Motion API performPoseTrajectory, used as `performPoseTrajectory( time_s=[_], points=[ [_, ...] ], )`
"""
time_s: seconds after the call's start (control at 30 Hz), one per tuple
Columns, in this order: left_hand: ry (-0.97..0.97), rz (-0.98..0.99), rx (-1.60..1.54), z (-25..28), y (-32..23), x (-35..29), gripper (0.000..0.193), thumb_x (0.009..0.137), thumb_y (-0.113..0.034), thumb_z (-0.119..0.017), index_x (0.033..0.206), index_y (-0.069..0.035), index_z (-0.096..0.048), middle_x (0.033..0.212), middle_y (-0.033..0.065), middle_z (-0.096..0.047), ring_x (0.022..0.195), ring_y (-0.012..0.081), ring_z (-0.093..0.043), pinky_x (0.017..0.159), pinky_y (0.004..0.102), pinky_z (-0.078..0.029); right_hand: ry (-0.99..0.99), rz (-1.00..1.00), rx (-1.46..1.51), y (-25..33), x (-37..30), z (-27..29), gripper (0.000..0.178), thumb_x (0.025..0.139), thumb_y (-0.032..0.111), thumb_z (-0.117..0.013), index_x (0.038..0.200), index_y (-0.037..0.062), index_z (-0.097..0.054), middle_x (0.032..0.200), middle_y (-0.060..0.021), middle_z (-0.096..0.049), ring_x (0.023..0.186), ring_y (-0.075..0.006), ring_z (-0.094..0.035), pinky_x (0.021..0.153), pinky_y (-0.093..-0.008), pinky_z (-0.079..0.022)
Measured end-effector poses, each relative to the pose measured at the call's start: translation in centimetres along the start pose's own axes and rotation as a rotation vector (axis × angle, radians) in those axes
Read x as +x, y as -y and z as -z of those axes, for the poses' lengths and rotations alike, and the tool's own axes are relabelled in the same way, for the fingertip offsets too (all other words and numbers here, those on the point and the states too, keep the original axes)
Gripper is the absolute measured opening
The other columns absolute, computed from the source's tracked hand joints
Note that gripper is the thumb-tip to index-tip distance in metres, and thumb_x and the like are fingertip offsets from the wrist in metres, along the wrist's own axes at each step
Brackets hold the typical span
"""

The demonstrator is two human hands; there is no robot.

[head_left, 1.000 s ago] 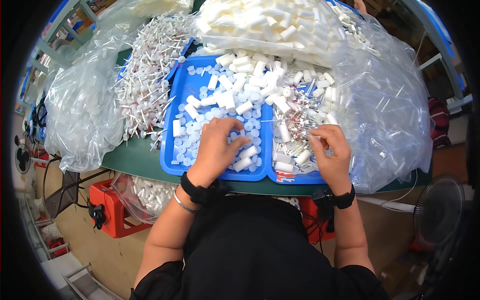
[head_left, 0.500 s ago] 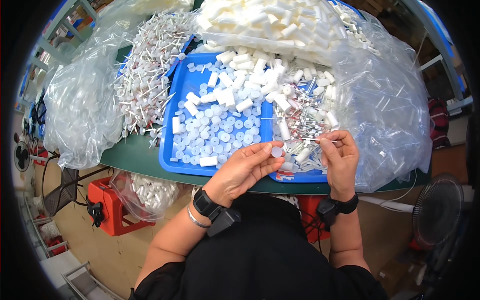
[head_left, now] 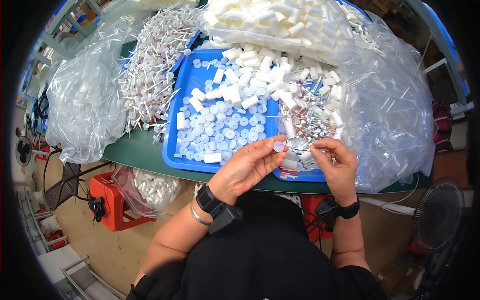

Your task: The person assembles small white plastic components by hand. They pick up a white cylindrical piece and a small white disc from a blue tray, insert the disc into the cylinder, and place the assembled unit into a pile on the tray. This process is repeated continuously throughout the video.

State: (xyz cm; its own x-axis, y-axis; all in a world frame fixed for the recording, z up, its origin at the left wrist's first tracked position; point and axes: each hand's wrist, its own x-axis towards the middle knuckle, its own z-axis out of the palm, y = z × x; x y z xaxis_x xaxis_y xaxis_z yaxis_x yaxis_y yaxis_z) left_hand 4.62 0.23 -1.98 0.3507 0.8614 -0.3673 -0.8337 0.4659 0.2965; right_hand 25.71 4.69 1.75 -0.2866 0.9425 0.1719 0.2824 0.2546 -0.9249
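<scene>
Between the thumb and fingers of my left hand (head_left: 248, 169) is a translucent plastic disc (head_left: 278, 146), held up over the trays' near edge. My right hand (head_left: 338, 165) pinches a thin metal pin (head_left: 301, 149) by one end. The pin points left, its far end at or very near the disc; whether it has entered the disc I cannot tell. Below and left of my hands, loose discs (head_left: 220, 120) and white foam-like cylinders (head_left: 232, 94) fill a blue tray (head_left: 169, 150). Beyond my right hand lie many metal pins (head_left: 312, 117) in a second blue tray (head_left: 305, 176).
A heap of pins with discs on them (head_left: 150, 75) sits at the left. At the back lies a clear bag of white cylinders (head_left: 280, 25). Crumpled plastic bags (head_left: 82, 110) flank the green table (head_left: 135, 155). A red stool (head_left: 112, 200) and a fan (head_left: 439, 212) stand below.
My right hand has moved left, bringing the pin up to the disc. My left hand keeps its grip on the disc, nearly in place. The whole view has shifted slightly.
</scene>
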Motion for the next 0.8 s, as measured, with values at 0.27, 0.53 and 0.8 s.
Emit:
performPoseTrajectory(
  time_s=[0.27,0.53,0.8],
  points=[
    [-0.023,-0.03,0.078,-0.3,-0.5,0.0,0.034,0.096,-0.017,-0.055,0.123,0.003,-0.051,0.099,0.007,-0.062,0.091,0.0125,-0.062,0.083,0.0232,-0.052,0.109,0.063,-0.14,0.4,0.6,0.4,0.013,0.081,0.0,-0.067,0.094,0.0026,-0.069,0.082,-0.0024,-0.066,0.055,-0.0035,-0.042,0.05,-0.0195,-0.035],
    [-0.091,-0.071,0.186,0.0,-0.4,0.1,0.035,0.094,-0.018,-0.059,0.121,0.002,-0.054,0.1,0.0059,-0.064,0.09,0.0136,-0.062,0.082,0.0243,-0.051,0.161,0.085,-0.148,0.7,1.0,0.6,0.012,0.083,0.0,-0.064,0.094,0.0022,-0.069,0.082,-0.0043,-0.066,0.058,-0.0067,-0.048,0.052,-0.0212,-0.038],
    [-0.098,-0.078,0.289,-0.2,0.1,0.0,0.031,0.092,-0.016,-0.061,0.118,0.001,-0.057,0.096,0.0041,-0.064,0.089,0.0122,-0.062,0.082,0.024,-0.05,0.139,0.08,-0.198,1.2,0.6,-0.2,0.013,0.083,-0.002,-0.064,0.094,0.0007,-0.068,0.081,-0.0061,-0.066,0.063,-0.0107,-0.057,0.054,-0.0235,-0.044]
  ],
)
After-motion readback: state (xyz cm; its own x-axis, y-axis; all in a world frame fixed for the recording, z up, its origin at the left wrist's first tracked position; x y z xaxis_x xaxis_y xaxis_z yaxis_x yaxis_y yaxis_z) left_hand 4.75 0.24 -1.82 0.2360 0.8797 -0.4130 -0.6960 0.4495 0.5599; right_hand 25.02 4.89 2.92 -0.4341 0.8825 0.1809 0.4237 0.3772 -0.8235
